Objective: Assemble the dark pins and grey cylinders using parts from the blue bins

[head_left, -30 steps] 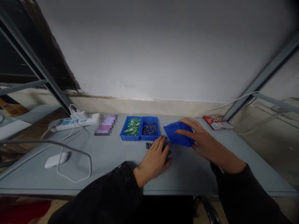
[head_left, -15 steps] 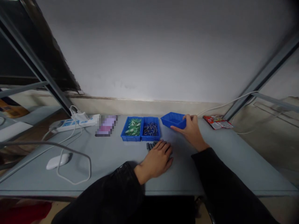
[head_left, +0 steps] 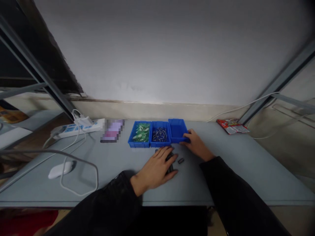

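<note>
My right hand [head_left: 197,144] grips the front right corner of an empty blue plastic bin [head_left: 177,129]. That bin is at the right end of a row, beside a blue bin of small dark and shiny metal pins [head_left: 160,133]. Leftmost in the row is a blue bin with green and clear small parts [head_left: 141,132]. My left hand [head_left: 156,168] lies over a group of small dark grey pieces [head_left: 170,167] in front of the bins, fingers stretched and thumb apart. It partly hides them. One loose dark grey piece [head_left: 181,161] lies just right of its fingers.
A white power strip [head_left: 78,127] with plugs and cables is at the back left, next to a phone with a blurred screen [head_left: 112,131]. A white computer mouse [head_left: 60,169] lies near a looped cable [head_left: 96,173]. At the back right is a red packet [head_left: 232,126].
My right hand has brought the empty bin left and down against the row. My left hand has shifted slightly, its fingers more spread, and a loose dark piece now shows beside it.
</note>
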`<state>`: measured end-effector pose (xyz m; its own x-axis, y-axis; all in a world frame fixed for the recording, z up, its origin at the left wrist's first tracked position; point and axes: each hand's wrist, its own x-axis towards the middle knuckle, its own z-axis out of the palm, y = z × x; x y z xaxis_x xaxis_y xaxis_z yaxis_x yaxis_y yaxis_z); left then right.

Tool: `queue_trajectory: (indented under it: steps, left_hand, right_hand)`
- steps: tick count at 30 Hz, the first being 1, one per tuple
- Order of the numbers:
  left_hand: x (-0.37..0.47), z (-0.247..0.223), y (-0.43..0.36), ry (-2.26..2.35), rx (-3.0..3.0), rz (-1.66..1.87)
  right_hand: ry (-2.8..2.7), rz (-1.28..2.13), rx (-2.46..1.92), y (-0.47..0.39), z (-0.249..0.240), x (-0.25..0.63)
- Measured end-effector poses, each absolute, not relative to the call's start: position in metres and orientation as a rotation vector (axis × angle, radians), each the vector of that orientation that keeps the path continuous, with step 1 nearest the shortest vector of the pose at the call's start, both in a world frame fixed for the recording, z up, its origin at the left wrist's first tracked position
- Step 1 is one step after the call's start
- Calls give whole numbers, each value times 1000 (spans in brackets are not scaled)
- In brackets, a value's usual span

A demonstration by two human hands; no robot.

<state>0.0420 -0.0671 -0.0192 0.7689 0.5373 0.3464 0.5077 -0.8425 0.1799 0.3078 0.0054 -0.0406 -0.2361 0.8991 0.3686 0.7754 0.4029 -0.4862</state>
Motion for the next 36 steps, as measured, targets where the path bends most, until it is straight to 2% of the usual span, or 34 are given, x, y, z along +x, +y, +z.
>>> queue_trajectory:
  steps: [9, 20, 30, 36]
  left_hand:
    - [47, -14, -66, 898, 2920, 536]
    - [51, -11, -71, 991, 3001, 473]
    - [50, -16, -72, 979, 2962, 533]
    - [43, 0, -68, 957, 2954, 662]
  right_hand:
    - [-2094, 302, -1402, 3, -37, 309]
    - [-1983, 31, -1458, 0, -37, 295]
    - [-2206, -225, -1265, -7, -21, 278]
    - [-2350, -172, -1080, -7, -17, 263]
